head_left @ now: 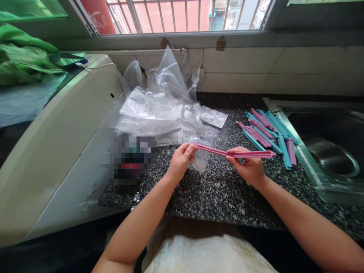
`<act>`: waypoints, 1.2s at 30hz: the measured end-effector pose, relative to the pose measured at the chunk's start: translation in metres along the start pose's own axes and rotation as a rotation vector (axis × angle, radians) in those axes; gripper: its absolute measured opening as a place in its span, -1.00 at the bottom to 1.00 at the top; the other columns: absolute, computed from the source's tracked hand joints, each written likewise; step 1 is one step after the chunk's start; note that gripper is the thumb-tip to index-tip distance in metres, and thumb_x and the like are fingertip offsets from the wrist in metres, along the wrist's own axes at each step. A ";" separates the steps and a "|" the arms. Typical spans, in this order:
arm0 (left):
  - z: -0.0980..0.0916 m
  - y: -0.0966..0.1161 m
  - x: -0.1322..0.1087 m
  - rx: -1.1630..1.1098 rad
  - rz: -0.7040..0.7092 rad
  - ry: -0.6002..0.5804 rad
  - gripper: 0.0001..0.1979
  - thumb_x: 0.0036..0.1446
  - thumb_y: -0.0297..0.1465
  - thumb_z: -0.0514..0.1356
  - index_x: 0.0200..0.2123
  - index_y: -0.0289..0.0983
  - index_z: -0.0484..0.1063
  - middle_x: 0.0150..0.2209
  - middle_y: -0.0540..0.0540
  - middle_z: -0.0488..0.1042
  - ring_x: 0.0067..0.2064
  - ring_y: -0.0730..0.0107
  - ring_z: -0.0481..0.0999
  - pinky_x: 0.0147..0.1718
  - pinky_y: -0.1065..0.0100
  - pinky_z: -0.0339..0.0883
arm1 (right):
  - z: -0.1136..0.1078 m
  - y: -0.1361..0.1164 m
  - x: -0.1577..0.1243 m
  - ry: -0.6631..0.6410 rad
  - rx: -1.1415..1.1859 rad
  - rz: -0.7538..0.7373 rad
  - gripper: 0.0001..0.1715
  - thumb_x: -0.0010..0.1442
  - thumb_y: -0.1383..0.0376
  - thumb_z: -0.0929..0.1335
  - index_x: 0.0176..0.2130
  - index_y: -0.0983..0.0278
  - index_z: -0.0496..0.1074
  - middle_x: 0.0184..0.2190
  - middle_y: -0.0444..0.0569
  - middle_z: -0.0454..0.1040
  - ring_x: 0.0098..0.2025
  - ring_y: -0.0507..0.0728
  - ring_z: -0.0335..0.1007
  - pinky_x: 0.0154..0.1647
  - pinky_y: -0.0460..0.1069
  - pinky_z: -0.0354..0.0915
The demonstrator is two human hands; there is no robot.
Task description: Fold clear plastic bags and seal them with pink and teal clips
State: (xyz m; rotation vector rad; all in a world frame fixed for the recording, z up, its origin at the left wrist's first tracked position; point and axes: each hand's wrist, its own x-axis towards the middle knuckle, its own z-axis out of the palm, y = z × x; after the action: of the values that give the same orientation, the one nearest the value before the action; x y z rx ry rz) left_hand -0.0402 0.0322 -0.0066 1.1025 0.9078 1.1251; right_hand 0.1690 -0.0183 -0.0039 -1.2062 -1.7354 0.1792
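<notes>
A long pink bag clip (250,154) spans my two hands above the speckled counter (216,201). My left hand (182,159) pinches its left end between thumb and fingers. Around its middle, my right hand (250,168) is closed, with the clip's right part sticking out past the fingers. The clip bends slightly near the right thumb. Just behind and below my left fingers lies a small clear plastic bag (201,161); whether the fingers touch it I cannot tell. To the right, several pink and blue-green clips (264,132) lie in a loose pile.
Crumpled clear plastic bags (165,110) are heaped at the back. A blurred-out object (132,160) stands left of my left hand. A pale appliance (71,125) borders the left side, with green cloth (28,57) on it. At the right is a metal sink (307,163) holding a bowl (332,155).
</notes>
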 end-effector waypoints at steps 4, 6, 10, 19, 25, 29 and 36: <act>0.002 0.005 -0.002 -0.013 0.039 0.023 -0.72 -0.10 -0.18 0.27 -0.52 -0.30 0.38 -0.68 0.10 0.22 -0.62 0.60 0.15 -0.59 0.50 0.04 | -0.003 0.002 0.002 0.128 -0.078 0.147 -0.91 0.09 0.27 0.35 -0.38 0.25 0.44 -0.44 -0.06 0.51 -0.48 0.04 0.40 -0.45 -0.06 0.36; 0.003 0.007 -0.004 -0.014 0.056 0.010 -0.72 -0.09 -0.18 0.26 -0.51 -0.29 0.40 -0.67 0.10 0.23 -0.61 0.60 0.15 -0.59 0.50 0.03 | -0.002 0.004 0.003 0.147 -0.100 0.189 -0.89 0.08 0.25 0.36 -0.38 0.26 0.44 -0.44 -0.06 0.52 -0.55 0.01 0.35 -0.52 -0.07 0.33; 0.006 0.005 -0.007 0.008 0.041 -0.050 -0.71 -0.10 -0.16 0.27 -0.51 -0.30 0.43 -0.66 0.09 0.24 -0.60 0.61 0.14 -0.59 0.49 0.01 | 0.004 0.003 0.003 0.095 -0.086 0.164 -0.90 0.08 0.27 0.36 -0.39 0.26 0.45 -0.46 -0.08 0.52 -0.55 0.01 0.34 -0.54 -0.08 0.31; 0.011 -0.002 -0.007 0.087 -0.075 -0.084 -0.60 -0.17 -0.06 0.27 -0.55 -0.33 0.43 -0.72 0.11 0.13 -0.64 0.61 0.05 -0.63 0.47 -0.11 | 0.013 -0.007 -0.005 0.025 -0.028 0.023 -0.96 0.10 0.34 0.35 -0.35 0.24 0.43 -0.40 -0.06 0.52 -0.36 0.06 0.44 -0.34 -0.03 0.38; 0.012 -0.008 -0.004 0.016 -0.166 -0.061 -0.59 -0.21 -0.08 0.29 -0.57 -0.34 0.37 -0.73 0.13 0.14 -0.65 0.63 0.05 -0.63 0.47 -0.12 | 0.014 -0.006 -0.007 -0.004 -0.027 -0.003 -0.95 0.10 0.34 0.35 -0.34 0.23 0.43 -0.41 -0.06 0.51 -0.35 0.08 0.44 -0.29 0.00 0.39; 0.011 -0.010 -0.003 -0.091 -0.206 -0.050 -0.62 -0.24 -0.13 0.32 -0.55 -0.32 0.32 -0.71 0.13 0.18 -0.65 0.63 0.11 -0.62 0.48 -0.08 | 0.014 -0.006 -0.006 -0.037 -0.034 0.007 -0.95 0.10 0.31 0.35 -0.34 0.22 0.43 -0.42 -0.05 0.52 -0.37 0.09 0.44 -0.31 0.02 0.38; 0.014 -0.007 -0.003 -0.167 -0.206 -0.025 -0.66 -0.26 -0.21 0.33 -0.64 -0.31 0.28 -0.74 0.13 0.17 -0.66 0.64 0.10 -0.62 0.48 -0.07 | 0.013 -0.006 -0.007 -0.011 0.010 0.005 -0.92 0.07 0.32 0.38 -0.33 0.24 0.43 -0.35 -0.02 0.53 -0.36 0.08 0.44 -0.33 -0.01 0.39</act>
State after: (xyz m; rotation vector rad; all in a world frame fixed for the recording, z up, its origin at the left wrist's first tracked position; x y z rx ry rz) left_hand -0.0260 0.0264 -0.0101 0.8644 0.8699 0.9957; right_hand 0.1550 -0.0219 -0.0110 -1.2046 -1.7391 0.1969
